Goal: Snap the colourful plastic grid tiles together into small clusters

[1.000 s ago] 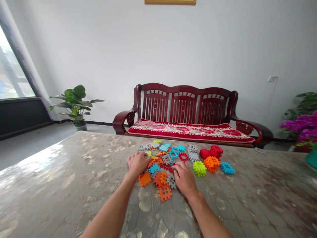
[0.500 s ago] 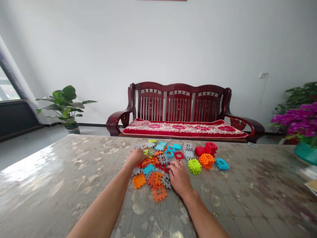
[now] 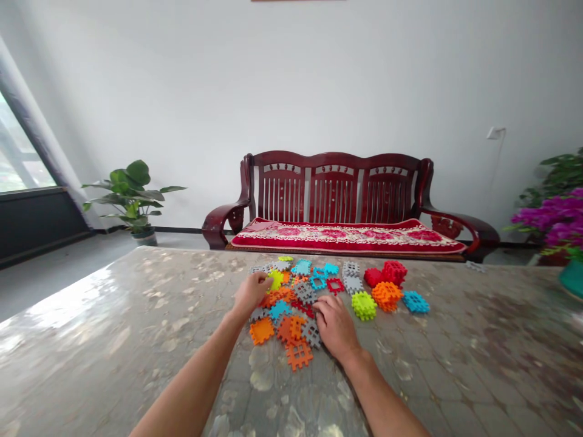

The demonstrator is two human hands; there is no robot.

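Note:
My left hand (image 3: 251,294) is at the left side of a loose pile of plastic interlocking tiles, its fingers pinching a yellow-green tile (image 3: 276,280). The tile is lifted a little and stands tilted over the orange tiles (image 3: 279,296). My right hand (image 3: 337,326) rests at the pile's right edge, fingers loosely bent and slightly apart, with nothing seen in them. Beside its fingertips lie a red tile (image 3: 306,308) and a grey window tile (image 3: 305,293). Nearer to me are a grey tile (image 3: 312,334), an orange window tile (image 3: 299,355) and a plain orange tile (image 3: 262,331).
Right of the pile are sorted stacks: grey (image 3: 352,284), yellow-green (image 3: 364,306), orange (image 3: 387,296), red (image 3: 394,273) and blue (image 3: 416,302). A wooden bench (image 3: 337,182) stands behind the table (image 3: 182,340). Purple flowers (image 3: 553,221) are at the far right.
My left hand has picked up a yellow-green tile from the pile and raised it slightly. My right hand stays nearly still. The whole view has shifted a little.

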